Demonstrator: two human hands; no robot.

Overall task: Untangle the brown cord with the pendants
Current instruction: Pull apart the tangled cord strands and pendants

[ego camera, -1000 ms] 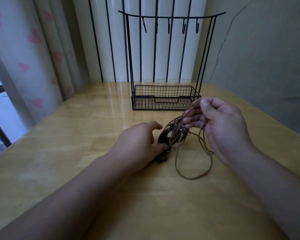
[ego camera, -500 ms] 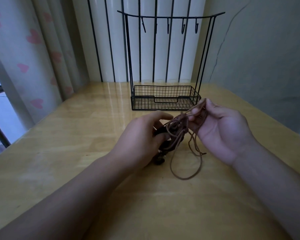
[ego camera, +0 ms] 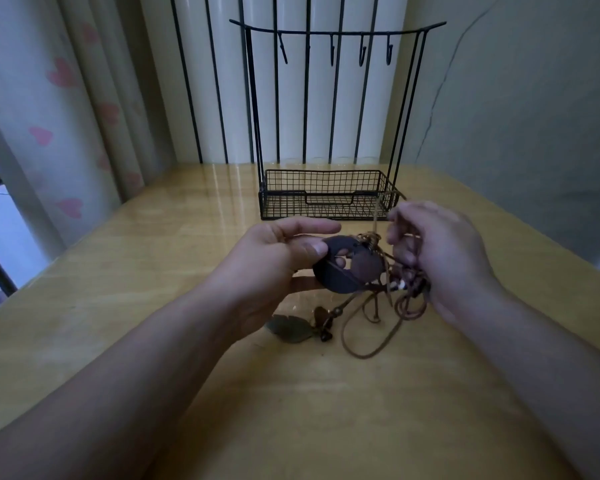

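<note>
a glossy wooden table [ego camera: 125,306] fills the lower view. at its far edge stands a black wire rack [ego camera: 329,109]: a mesh basket [ego camera: 326,197] at the bottom, thin upright rods and a curved top bar with small hooks [ego camera: 362,55]. behind it hangs a white curtain with black vertical lines [ego camera: 229,98]. to the left hangs a pale curtain printed with pink hearts [ego camera: 42,133]. a grey-green wall [ego camera: 520,116] with a thin crack runs along the right.

A glossy yellow wood table [ego camera: 125,306] fills the corner. At its far edge stands a black wire rack [ego camera: 326,199] with 4 hooks. Behind hang white curtains [ego camera: 66,109] with pink hearts; the right wall [ego camera: 534,116] is cracked. Dim light.
</note>
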